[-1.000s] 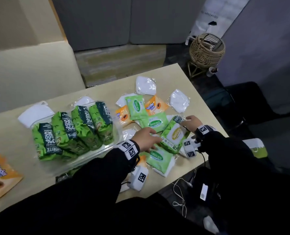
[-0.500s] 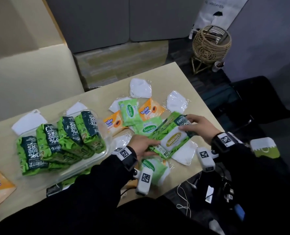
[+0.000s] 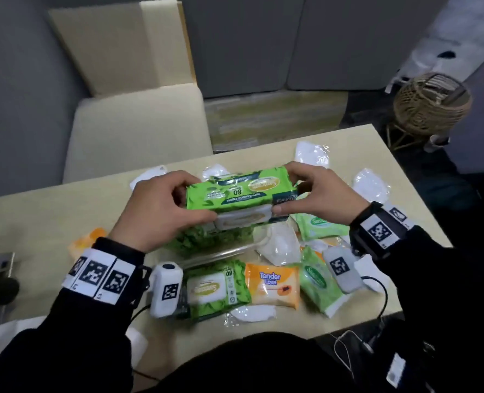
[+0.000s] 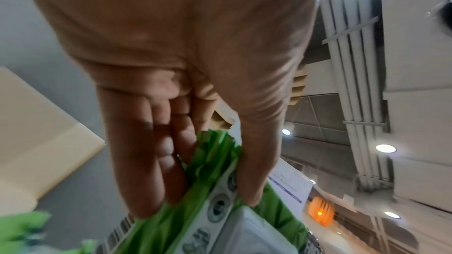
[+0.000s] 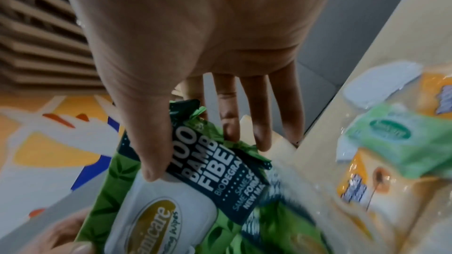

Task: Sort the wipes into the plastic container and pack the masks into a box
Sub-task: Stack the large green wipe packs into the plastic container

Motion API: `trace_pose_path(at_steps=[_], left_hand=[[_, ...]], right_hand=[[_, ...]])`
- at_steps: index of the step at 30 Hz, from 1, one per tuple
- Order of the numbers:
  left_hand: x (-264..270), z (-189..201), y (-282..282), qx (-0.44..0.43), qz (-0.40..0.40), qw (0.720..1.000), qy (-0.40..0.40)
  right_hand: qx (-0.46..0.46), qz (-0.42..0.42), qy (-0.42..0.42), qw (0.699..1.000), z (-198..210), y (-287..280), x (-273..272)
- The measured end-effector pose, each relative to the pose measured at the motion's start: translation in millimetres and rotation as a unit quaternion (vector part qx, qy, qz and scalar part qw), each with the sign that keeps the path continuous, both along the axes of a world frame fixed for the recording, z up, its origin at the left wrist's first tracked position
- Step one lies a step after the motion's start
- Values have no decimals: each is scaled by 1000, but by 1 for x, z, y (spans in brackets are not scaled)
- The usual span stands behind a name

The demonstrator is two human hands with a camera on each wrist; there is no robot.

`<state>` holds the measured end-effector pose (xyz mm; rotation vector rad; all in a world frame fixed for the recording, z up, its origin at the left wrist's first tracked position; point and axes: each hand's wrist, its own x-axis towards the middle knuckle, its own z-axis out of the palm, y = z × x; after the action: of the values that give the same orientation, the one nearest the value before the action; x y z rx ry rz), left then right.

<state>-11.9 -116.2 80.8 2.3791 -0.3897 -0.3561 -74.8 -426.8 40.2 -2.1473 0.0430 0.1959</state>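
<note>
Green wipes pack [image 3: 242, 191]: head shows two-hand grip; wrist views, thumbs.

The left hand [image 3: 161, 211] and the held green wipes pack [image 3: 241, 191] are hiding most of the plastic container [image 3: 221, 252]; only its near rim is showing. Motion blur is smearing the pack's print in the left wrist view.

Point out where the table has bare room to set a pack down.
Widest: bare table left of the left hand, out to its left edge. A smaller patch lies between the far mask and the right-edge mask. Crowded: the middle and right, below the held pack, where packs and masks overlap.
</note>
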Motion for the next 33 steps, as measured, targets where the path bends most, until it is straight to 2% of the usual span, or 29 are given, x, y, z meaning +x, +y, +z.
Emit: trace_pose_path(at_steps=[3,6,8,12,16,18,20,23,25,27,33], left_hand=[[-3,-20,41,16,13,1000,-8],[-6,-45,56,44,-7,999,2],[-8,-59,55,76,-41,996,21],[-4,-76,52,171,-104,979,38],[3,-77,53,147,-91,984,53],[5,-74,52,146,-87,985,12],[4,-70,46,123,-102,986,-49],[-5,-74,28,75,-191,977,-56],[-11,-85,12,112,-247,962,-43],[-12,-95,-1,148,-263,953,-33],[-5,-102,-19,228,-296,928,-1]], right_hand=[[-60,51,9,997,-11,40,5],[-116,83,20,990,-29,59,2],[-131,75,40,988,-40,61,1],[-125,61,59,989,-36,60,-1],[-129,59,4,990,-27,61,0],[-162,99,-37,981,-29,63,1],[-203,148,-64,966,-33,68,1],[-272,197,-77,939,-35,75,6],[-342,233,-62,908,-37,78,13],[-408,273,-36,870,-40,81,22],[-458,363,105,805,-37,95,43]])
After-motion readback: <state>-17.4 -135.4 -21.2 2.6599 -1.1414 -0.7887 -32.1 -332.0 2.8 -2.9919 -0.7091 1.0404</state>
